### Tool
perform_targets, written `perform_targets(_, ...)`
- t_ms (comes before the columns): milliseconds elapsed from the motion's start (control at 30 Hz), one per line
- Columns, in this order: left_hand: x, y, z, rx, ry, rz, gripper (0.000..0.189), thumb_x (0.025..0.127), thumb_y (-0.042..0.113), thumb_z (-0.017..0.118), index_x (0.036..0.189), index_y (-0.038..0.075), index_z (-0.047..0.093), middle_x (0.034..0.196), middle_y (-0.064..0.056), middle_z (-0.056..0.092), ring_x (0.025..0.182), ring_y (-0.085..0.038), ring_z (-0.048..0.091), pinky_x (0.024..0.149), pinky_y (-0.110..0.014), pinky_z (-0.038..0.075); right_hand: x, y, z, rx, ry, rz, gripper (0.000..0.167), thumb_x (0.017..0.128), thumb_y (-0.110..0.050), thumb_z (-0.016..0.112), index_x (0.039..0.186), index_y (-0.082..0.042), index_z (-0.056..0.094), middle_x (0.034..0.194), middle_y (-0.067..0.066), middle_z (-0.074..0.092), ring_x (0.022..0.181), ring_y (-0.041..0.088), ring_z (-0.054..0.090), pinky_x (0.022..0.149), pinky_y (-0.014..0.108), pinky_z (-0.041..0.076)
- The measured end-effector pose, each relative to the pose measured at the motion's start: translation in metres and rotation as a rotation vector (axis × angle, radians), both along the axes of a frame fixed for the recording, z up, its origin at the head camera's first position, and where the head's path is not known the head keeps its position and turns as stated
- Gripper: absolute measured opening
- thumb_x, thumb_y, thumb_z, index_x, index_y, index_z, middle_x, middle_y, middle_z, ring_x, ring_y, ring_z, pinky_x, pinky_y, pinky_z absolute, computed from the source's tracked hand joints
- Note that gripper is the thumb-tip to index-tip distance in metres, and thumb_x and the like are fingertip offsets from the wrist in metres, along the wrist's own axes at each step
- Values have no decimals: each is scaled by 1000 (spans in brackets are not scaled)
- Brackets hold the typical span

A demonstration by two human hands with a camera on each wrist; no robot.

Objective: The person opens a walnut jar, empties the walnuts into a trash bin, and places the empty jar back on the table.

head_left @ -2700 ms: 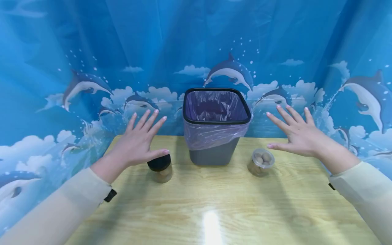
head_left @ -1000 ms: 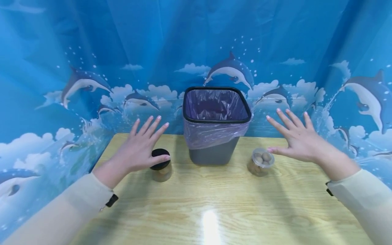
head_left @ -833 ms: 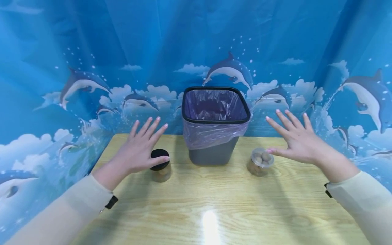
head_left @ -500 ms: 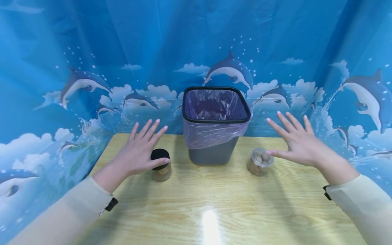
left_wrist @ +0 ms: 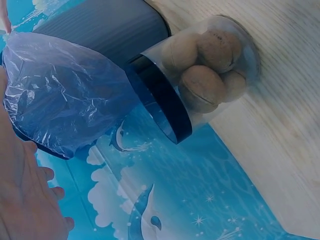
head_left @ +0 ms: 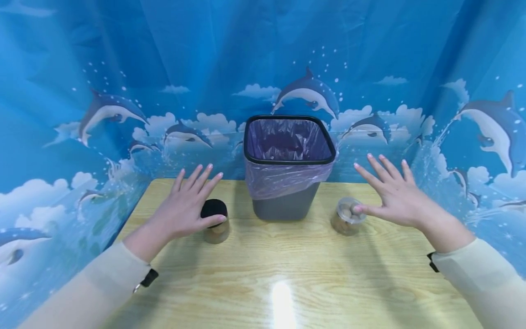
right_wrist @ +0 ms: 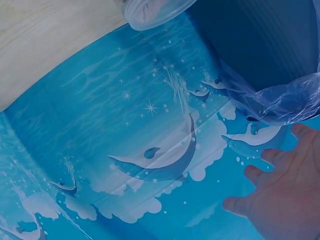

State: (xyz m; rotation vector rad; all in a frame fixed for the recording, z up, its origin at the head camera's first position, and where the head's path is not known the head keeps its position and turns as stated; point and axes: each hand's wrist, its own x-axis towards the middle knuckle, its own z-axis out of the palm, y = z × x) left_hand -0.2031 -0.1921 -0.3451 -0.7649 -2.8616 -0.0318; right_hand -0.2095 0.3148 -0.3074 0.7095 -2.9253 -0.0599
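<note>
My left hand (head_left: 181, 212) hovers with fingers spread beside a clear jar with a black lid (head_left: 213, 209); the thumb overlaps the lid in the head view. In the left wrist view, several brown walnuts (left_wrist: 202, 87) show through the jar's wall. My right hand (head_left: 396, 201), also spread and holding nothing, is over the right side of the table. Its thumb overlaps the rim of a small clear plastic tub (head_left: 343, 225) with round brown nuts inside. Only that tub's rim edge (right_wrist: 160, 17) enters the right wrist view.
Between the two containers, at the table's back edge, stands a grey waste bin (head_left: 283, 208) with a black rim and a purple bag lining (head_left: 287, 178). A blue dolphin-print curtain (head_left: 255, 55) hangs behind and at both sides of the wooden table (head_left: 246, 274).
Both hands have sunk slightly toward the table. The right hand has also drifted left, so its thumb now overlaps the tub. Jar, tub and bin stand where they were.
</note>
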Motion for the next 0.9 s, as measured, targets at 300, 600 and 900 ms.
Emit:
perform_targets(300,3,-3,-7,19,-27,-2,102,88,79,45,163,22,6,168,-12,1,153,-37,-1,117,-62,-6,3,-2,-7,-18,27,24,100,88,-66,62,163,-27,8,168,12,-5,152,41,-4,110,67,-18)
perform_targets(600,3,-3,-19,38,-44,-22,101,89,77,47,163,23,4,168,-14,2,152,-39,2,117,-63,-5,6,-6,-14,-39,21,53,100,89,-65,62,163,-27,7,167,13,-4,151,44,0,111,68,-15)
perform_targets(900,3,-3,-30,51,-49,-24,99,90,77,46,163,21,7,168,-12,0,152,-39,3,118,-62,-6,6,-10,-20,-48,4,59,98,90,-64,61,163,-27,7,167,12,-5,151,43,1,112,68,-12)
